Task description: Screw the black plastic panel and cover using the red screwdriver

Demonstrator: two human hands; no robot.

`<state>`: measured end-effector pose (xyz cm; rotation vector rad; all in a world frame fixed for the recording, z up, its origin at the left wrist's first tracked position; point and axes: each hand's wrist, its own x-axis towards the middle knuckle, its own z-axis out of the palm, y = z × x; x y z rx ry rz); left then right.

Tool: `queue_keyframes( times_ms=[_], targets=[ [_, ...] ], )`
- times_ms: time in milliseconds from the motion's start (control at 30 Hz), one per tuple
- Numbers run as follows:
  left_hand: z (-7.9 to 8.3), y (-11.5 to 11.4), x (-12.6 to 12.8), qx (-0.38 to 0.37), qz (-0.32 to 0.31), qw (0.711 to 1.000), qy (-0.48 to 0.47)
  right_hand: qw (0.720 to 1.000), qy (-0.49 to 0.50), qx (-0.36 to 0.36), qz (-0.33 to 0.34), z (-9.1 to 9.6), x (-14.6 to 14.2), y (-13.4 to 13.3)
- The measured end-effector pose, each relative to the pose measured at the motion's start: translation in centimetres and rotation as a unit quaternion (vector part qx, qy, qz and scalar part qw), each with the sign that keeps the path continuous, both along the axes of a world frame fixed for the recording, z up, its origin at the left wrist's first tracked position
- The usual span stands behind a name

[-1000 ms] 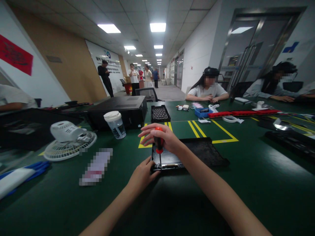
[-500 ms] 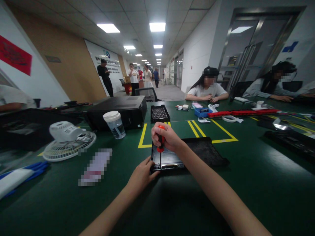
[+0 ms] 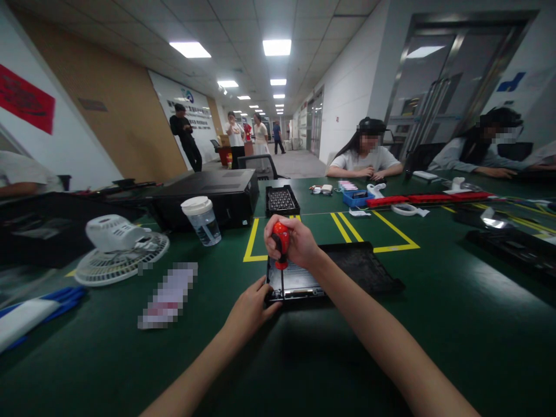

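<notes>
My right hand (image 3: pixel 299 240) is wrapped round the red and black handle of a screwdriver (image 3: pixel 282 231). The screwdriver stands nearly upright, its shaft reaching down to the near left edge of a black panel (image 3: pixel 365 269) that lies flat on the table. A shiny metal strip (image 3: pixel 302 293) runs along that near edge. At the panel's near left corner, my left hand (image 3: pixel 254 304) grips the edge, thumb in front and fingers on the left side. The exact spot under the screwdriver's tip is too small to make out.
Left on the green table (image 3: pixel 195 359) are a white fan (image 3: pixel 115 249), a lidded cup (image 3: pixel 202 223) and a black computer case (image 3: pixel 217 194). A black tray (image 3: pixel 282 201) of small parts stands beyond the panel. A blue bin (image 3: pixel 358 198) sits farther right, before a seated person (image 3: pixel 367 153).
My right hand has turned a little with the screwdriver, so more of the red handle faces me. My left hand keeps its place on the panel's corner.
</notes>
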<state>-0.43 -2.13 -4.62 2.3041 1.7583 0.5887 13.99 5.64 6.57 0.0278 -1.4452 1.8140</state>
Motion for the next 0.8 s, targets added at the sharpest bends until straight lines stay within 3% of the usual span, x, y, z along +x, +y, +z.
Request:
queue_keyframes(
  times_ms=[800],
  targets=[
    [0.00, -0.04, -0.07, -0.002, 0.000, 1.000, 0.018, 0.999, -0.015, 0.019, 0.026, 0.38, 0.31, -0.12]
  ],
)
